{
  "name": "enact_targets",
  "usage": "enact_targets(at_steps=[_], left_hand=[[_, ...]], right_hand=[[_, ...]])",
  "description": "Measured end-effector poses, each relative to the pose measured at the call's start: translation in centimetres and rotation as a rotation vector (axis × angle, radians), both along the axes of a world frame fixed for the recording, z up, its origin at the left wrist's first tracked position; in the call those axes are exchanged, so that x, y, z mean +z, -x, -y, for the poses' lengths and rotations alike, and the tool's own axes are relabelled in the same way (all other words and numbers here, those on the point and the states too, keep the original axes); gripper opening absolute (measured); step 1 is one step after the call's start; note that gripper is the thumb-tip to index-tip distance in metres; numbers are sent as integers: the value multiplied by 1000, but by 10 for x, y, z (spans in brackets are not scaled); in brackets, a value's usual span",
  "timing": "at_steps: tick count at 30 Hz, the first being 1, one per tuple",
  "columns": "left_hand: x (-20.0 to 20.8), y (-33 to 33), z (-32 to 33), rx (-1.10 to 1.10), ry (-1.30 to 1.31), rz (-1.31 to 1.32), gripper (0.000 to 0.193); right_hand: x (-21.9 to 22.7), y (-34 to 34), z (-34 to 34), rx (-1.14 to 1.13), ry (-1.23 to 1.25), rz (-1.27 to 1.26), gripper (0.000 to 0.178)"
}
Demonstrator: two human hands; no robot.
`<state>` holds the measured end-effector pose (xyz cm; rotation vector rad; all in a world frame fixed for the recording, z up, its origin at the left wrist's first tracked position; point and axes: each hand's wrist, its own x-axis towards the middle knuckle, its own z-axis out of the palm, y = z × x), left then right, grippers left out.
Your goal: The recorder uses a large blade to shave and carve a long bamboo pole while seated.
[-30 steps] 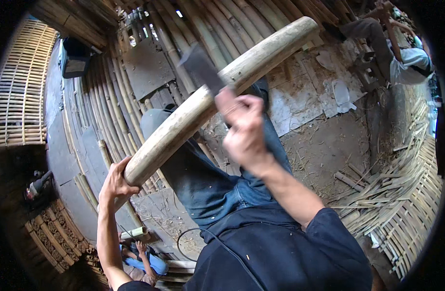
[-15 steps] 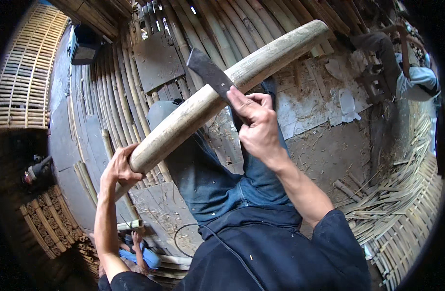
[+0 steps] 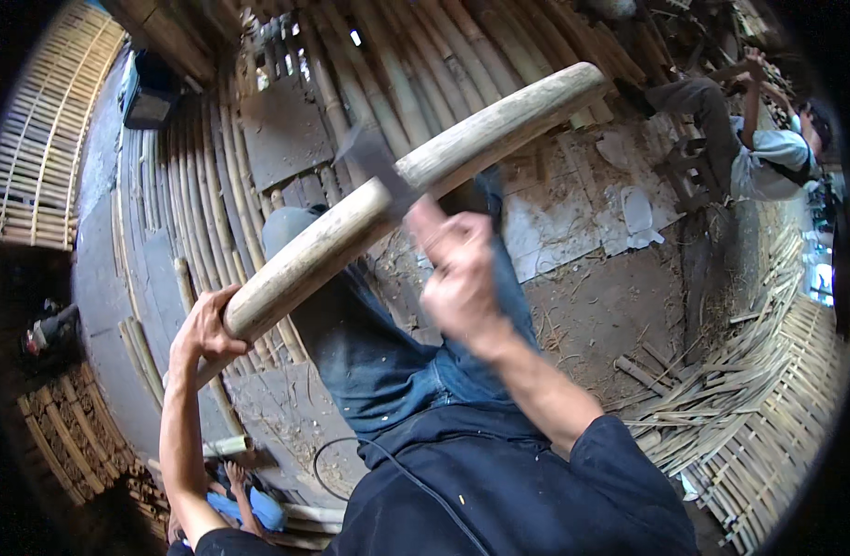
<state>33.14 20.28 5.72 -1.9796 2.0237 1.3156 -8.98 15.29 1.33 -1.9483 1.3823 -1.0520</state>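
A thick, pale bamboo pole [image 3: 304,261] slants across in front of me, from lower left to upper right, over my knees. My left hand [image 3: 207,326] is closed around its lower left end. In my right hand [image 3: 462,269], blurred by motion, is a broad dark-bladed machete [image 3: 377,165]. Its blade lies across the middle of the pole and sticks out past the far side. The fingers wrap the handle, with some stretched toward the blade. Whether the edge has cut into the bamboo cannot be made out.
Long bamboo poles [image 3: 202,176] cover the far floor, with a flat board [image 3: 284,125] on them. Split strips and woven slats [image 3: 722,408] lie at right. One person [image 3: 768,153] sits at far right, another [image 3: 244,505] at lower left. A dark cable [image 3: 328,445] loops by my waist.
The pole, machete and both hands sit further left and slightly lower, as does much of the scene. My right hand and the blade are now smeared. The person at far right shows raised hands.
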Motion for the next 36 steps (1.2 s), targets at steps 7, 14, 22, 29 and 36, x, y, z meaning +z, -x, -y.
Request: enact_targets(at_steps=[7, 14, 22, 29, 36], left_hand=[[-26, 16, -73, 19, 579, 479, 102], [-27, 4, -77, 69, 607, 365, 85], [-49, -41, -73, -30, 655, 272, 87], [-28, -1, -25, -76, 520, 198, 92], [-29, -9, -27, -52, 447, 146, 94]], right_hand=[[-1, -27, -41, 214, -59, 45, 69], [-13, 34, 39, -206, 110, -60, 90], [-4, -46, -49, 304, -138, 146, 78], [0, -1, 8, -29, 7, -87, 75], [-9, -48, -42, 309, -6, -74, 68]])
